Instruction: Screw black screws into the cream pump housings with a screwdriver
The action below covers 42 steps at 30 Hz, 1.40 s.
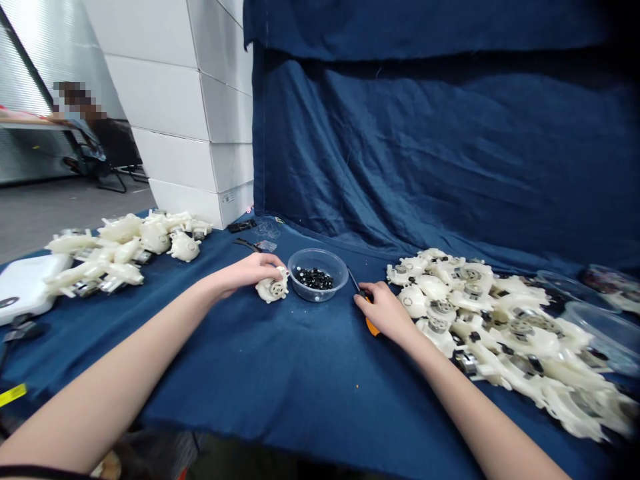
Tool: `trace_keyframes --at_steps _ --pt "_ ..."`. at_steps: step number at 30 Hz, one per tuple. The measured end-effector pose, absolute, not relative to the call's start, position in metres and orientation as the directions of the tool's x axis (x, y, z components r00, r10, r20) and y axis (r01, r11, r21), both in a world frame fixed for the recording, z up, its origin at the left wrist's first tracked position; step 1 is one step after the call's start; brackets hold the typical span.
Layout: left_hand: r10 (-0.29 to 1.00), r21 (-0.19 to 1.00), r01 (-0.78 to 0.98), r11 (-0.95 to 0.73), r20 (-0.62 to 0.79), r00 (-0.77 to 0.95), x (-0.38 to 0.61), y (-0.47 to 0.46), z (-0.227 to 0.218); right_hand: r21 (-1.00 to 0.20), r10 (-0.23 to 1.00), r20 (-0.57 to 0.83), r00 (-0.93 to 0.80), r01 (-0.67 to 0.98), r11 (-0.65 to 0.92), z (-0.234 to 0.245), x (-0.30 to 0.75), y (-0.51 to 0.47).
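Note:
My left hand (250,272) is closed on a cream plastic housing (273,287) with a round, slotted metal part facing me. The housing is just left of a clear bowl (295,288) that holds many small black parts (314,278). On the bowl's other side, my right hand (385,310) is closed around a screwdriver (371,326) with an orange and black handle. Its thin shaft points away from me, toward the bowl's right side. My palm and fingers hide part of the handle.
Similar cream housings are heaped at right (480,300) and at left (120,243). A white device (33,287) sits at the left edge. Behind are stacked white boxes (170,100) and a blue curtain (425,147). Clear containers (605,330) lie far right. A person sits in the background.

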<state>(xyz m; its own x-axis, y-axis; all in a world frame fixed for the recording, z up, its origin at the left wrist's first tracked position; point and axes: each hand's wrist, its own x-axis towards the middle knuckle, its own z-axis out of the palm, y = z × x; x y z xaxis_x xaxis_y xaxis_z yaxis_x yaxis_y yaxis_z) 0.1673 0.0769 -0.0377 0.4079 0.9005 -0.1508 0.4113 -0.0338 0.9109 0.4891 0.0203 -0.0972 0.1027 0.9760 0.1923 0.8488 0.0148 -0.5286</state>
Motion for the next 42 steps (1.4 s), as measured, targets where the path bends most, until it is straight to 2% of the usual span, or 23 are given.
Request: trace_keyframes --at_steps 3,5,7,8,9,11,13,15,18,19,20,21,24,29,36,42 --pt "0.815 0.928 0.372 -0.030 -0.193 0.547 0.163 0.069 -0.025 -0.571 0.930 0.349 0.112 0.813 0.116 -0.081 0.483 0.007" --pt "0.729 0.958 0.287 0.000 -0.197 0.656 0.165 0.059 -0.017 -0.604 0.912 0.409 0.045 0.762 0.233 -0.068 0.474 -0.006" --pt "0.674 0.980 0.196 0.029 -0.164 0.721 0.173 0.047 -0.012 -0.726 0.930 0.355 -0.094 0.600 0.337 -0.060 0.461 -0.018" --pt "0.673 0.986 0.162 0.027 -0.137 0.727 0.181 0.040 -0.011 -0.832 0.938 0.291 -0.186 0.435 0.344 -0.058 0.455 -0.024" --pt "0.692 0.990 0.140 0.006 -0.105 0.714 0.189 0.034 -0.011 -0.914 0.934 0.233 -0.269 0.269 0.305 -0.057 0.449 -0.027" --pt "0.754 0.991 0.113 -0.065 -0.025 0.656 0.208 0.023 -0.010 -0.985 0.910 0.160 -0.382 0.005 0.175 -0.059 0.441 -0.030" --pt "0.802 0.975 0.134 -0.176 0.064 0.594 0.223 0.021 -0.007 -0.988 0.917 0.143 -0.374 -0.110 0.109 -0.061 0.439 -0.028" --pt "0.777 0.943 0.175 -0.283 0.119 0.618 0.232 0.030 0.000 -0.978 0.943 0.157 -0.292 -0.177 0.108 -0.063 0.443 -0.022" --pt "0.619 0.911 0.193 -0.364 0.082 0.781 0.236 0.060 0.013 -0.963 0.974 0.179 -0.138 -0.228 0.145 -0.065 0.455 -0.012" --pt "0.620 0.870 0.256 -0.422 0.071 0.781 0.237 0.073 0.015 -0.959 0.979 0.185 -0.090 -0.235 0.160 -0.066 0.459 -0.009" --pt "0.632 0.759 0.392 -0.521 0.034 0.774 0.239 0.085 0.017 -0.955 0.981 0.190 -0.045 -0.240 0.174 -0.067 0.463 -0.006" --pt "0.622 0.596 0.522 -0.610 -0.048 0.782 0.241 0.096 0.017 -0.951 0.981 0.194 -0.001 -0.246 0.188 -0.069 0.466 -0.003" --pt "0.609 0.414 0.642 -0.646 -0.228 0.760 0.254 0.119 0.010 -0.939 0.974 0.201 0.105 -0.262 0.222 -0.071 0.472 0.002" --pt "0.586 0.369 0.677 -0.637 -0.339 0.736 0.270 0.133 0.000 -0.933 0.969 0.213 0.128 -0.268 0.241 -0.068 0.474 0.000" --pt "0.566 0.429 0.651 -0.626 -0.325 0.758 0.280 0.136 0.001 -0.942 0.971 0.220 0.092 -0.238 0.236 -0.069 0.473 0.000" --pt "0.603 0.452 0.675 -0.583 -0.316 0.733 0.278 0.132 0.001 -0.945 0.974 0.205 0.099 -0.239 0.223 -0.069 0.472 0.000"
